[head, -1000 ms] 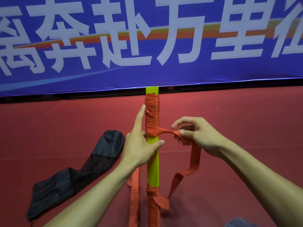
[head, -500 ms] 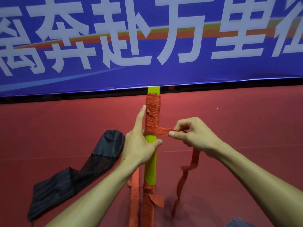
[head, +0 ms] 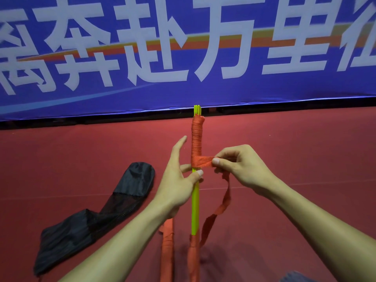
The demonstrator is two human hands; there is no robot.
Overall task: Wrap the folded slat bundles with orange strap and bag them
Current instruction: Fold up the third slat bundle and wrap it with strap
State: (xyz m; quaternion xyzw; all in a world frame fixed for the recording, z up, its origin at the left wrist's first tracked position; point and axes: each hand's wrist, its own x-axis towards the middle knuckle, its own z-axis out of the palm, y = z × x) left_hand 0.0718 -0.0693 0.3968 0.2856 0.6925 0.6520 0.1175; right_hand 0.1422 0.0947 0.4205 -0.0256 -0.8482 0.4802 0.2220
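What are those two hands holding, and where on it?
The left hand grips the slat bundle at its bare middle; the right hand pinches the orange strap just beside the bundle.

1. The floor (head: pixel 305 159) is a dull red, smooth sheet, running back to a dark strip at its far edge.
2. A thin pale line (head: pixel 61 197) crosses it from left to right.
3. A black bag (head: pixel 97 220) lies flat on it at the left, slanting from the near left up towards the middle. Its rounded end points away and a mesh stretch shows midway.
4. Just right of the bag, not touching it, an orange-wrapped bundle (head: pixel 167 251) lies lengthwise on the floor.
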